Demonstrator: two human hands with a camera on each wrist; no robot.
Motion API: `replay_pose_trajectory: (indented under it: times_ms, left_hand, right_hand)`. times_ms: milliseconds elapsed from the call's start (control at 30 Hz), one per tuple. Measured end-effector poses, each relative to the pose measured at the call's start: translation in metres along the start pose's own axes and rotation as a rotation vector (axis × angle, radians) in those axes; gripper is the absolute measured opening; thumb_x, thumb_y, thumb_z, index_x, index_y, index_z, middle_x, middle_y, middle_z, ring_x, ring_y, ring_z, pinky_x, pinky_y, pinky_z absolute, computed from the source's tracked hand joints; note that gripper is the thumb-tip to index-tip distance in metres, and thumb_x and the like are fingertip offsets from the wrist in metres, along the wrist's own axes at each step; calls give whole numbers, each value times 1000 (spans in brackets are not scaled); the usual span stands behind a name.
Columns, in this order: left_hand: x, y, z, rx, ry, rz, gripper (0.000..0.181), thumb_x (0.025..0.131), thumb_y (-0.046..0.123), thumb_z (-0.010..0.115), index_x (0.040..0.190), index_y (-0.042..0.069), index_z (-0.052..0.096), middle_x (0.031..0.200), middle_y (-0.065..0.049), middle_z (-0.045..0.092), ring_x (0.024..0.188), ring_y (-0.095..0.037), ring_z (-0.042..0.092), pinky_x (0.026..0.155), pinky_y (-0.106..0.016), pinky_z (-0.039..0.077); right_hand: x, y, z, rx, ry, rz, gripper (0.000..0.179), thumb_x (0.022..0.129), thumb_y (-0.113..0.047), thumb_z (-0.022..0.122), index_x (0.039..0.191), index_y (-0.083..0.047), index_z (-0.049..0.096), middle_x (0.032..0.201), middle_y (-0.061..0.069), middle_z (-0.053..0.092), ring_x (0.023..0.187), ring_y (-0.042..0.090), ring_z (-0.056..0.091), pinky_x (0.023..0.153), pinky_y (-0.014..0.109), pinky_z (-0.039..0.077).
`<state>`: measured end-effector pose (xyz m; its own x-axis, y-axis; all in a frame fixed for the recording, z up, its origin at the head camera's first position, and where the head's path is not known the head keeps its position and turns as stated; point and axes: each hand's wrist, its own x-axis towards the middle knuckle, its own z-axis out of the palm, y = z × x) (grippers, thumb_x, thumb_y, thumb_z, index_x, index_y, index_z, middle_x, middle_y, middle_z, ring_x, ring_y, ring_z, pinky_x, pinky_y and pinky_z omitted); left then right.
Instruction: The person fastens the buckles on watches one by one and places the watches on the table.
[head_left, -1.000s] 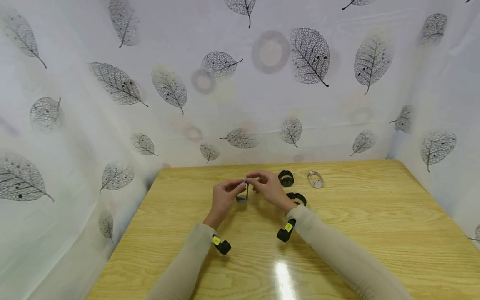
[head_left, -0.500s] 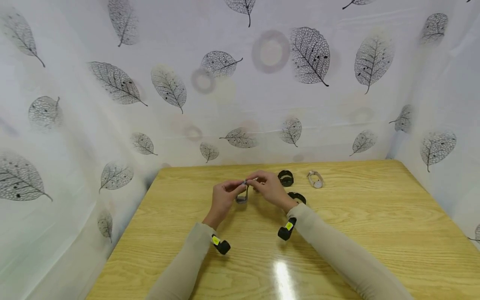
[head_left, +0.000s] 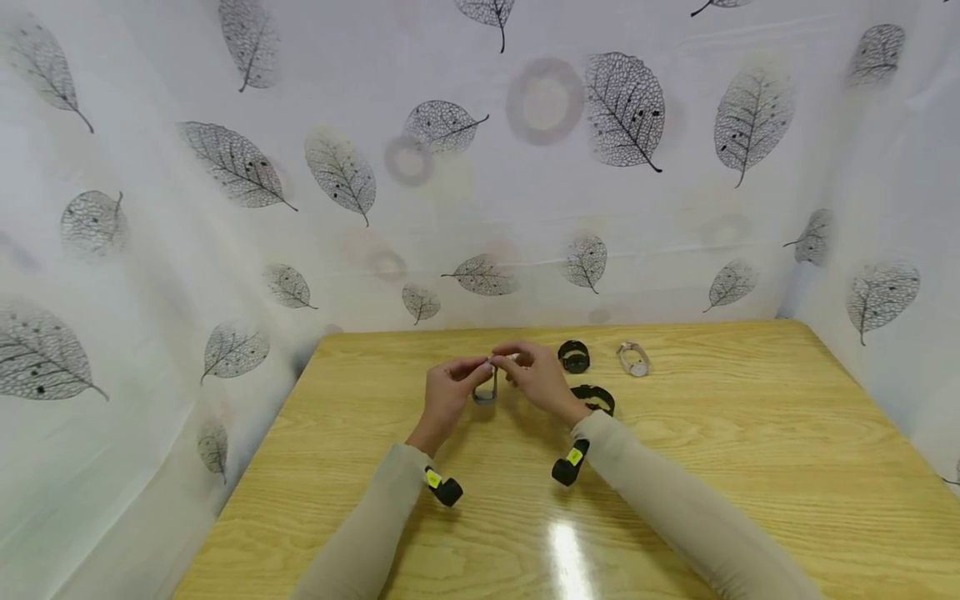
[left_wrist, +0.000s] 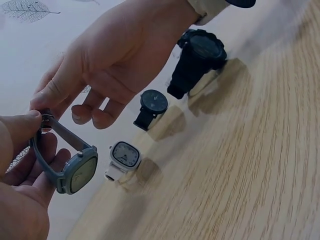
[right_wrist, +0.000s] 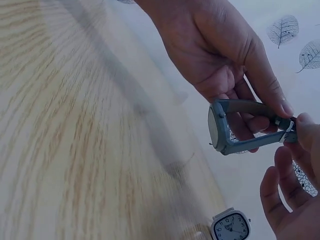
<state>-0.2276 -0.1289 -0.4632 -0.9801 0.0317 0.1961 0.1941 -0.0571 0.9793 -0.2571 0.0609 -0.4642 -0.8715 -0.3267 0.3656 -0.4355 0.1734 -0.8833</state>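
A grey-green wristwatch (head_left: pixel 484 398) with a squarish face is held up in front of me, its strap bent into a loop and its case hanging lowest. My left hand (head_left: pixel 447 396) pinches the strap near the buckle (right_wrist: pixel 286 131). From the other side my right hand (head_left: pixel 542 379) pinches the strap at the same spot, thumb and index finger meeting the left fingertips. In the left wrist view the watch case (left_wrist: pixel 80 172) hangs beside my left fingers, and the strap ends are partly hidden by the fingertips.
On the wooden table (head_left: pixel 712 467), right of my hands, stand a round black watch (head_left: pixel 574 358), a chunky black watch (head_left: pixel 596 396) partly behind my right wrist, and a white watch (head_left: pixel 636 363). A leaf-patterned curtain (head_left: pixel 465 192) hangs behind the table.
Both hands stay at the strap in nearly the same place, with only small finger and right wrist shifts. The watches on the table have not moved.
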Motion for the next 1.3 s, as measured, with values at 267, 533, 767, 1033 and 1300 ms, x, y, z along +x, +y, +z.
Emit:
replay_pose_trajectory:
  times_ms: [267, 533, 767, 1033, 1300]
  left_hand:
    - [0, -1, 0, -68, 18, 2, 23, 93, 8, 77, 111, -7, 75, 108, -20, 75, 102, -39, 73, 93, -47, 59]
    - [0, -3, 2, -74, 16, -3, 22, 92, 4, 77, 110, -9, 74, 105, -17, 76, 94, -21, 76, 88, -38, 61]
    - [-1, -5, 3, -44, 9, -6, 22, 92, 7, 78, 109, -6, 76, 104, -17, 76, 95, -25, 75, 93, -50, 58]
    - [-1, -7, 3, -18, 5, -4, 23, 91, 9, 80, 108, -6, 76, 105, -19, 76, 99, -34, 74, 93, -56, 56]
    - [0, -2, 5, -9, 23, -20, 29, 92, 11, 80, 116, -5, 74, 109, -18, 75, 98, -34, 74, 91, -44, 59]
  right_hand:
    - [1, 2, 3, 128, 22, 54, 25, 102, -19, 67, 119, -2, 75, 108, 17, 74, 81, 47, 67, 73, 59, 59]
    - [0, 4, 3, 14, 35, 21, 21, 101, -21, 68, 114, -7, 78, 100, 7, 75, 75, 40, 68, 65, 43, 61]
    - [-1, 7, 2, -80, 41, -47, 16, 102, -18, 66, 111, -12, 78, 101, 2, 74, 69, 26, 67, 59, 29, 57]
    - [1, 12, 3, -228, 88, -243, 11, 99, -13, 70, 104, -9, 79, 99, 1, 75, 76, 11, 67, 65, 29, 58]
    - [3, 8, 2, -140, 101, -149, 18, 103, -20, 65, 111, -9, 77, 97, 2, 74, 65, 17, 66, 59, 30, 57]
